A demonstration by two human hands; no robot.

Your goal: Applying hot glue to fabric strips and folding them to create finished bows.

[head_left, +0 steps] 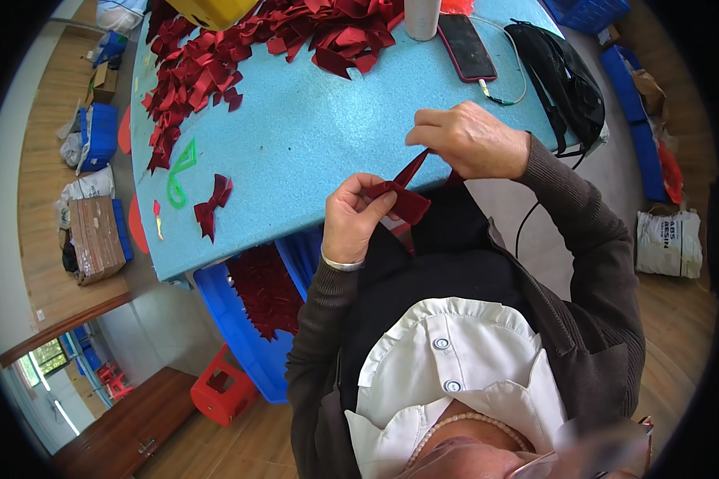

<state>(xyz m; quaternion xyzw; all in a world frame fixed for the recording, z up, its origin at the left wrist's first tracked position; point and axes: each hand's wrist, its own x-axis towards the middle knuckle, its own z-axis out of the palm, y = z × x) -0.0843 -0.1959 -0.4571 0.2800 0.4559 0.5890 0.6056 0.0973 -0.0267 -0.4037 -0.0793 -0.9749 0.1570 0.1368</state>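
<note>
At the centre of the frame, off the near edge of the blue desk [295,136], the left hand [351,219] pinches the folded end of a dark red ribbon strip [407,195] while the right hand [471,140] is clenched on its other end. Judged best: keep it taut, folds pinched flat. Its long axis runs from lower left to upper right.

Bright, even daylight with soft shadows; sharp at the centre, strong fisheye bending and black vignette at the rim.
</note>
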